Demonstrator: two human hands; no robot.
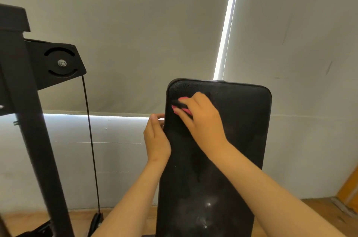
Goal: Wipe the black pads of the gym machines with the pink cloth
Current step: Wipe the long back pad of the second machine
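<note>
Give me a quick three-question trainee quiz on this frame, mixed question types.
1. True or false: the right hand holds the pink cloth against the upper part of the black pad.
2. The left hand is: A) gripping the pad's left edge, B) resting on the cloth, C) hanging free.
3. Fill in: the thin black cable hangs on the ___ side of the pad.

Key: 1 true; 2 A; 3 left.
</note>
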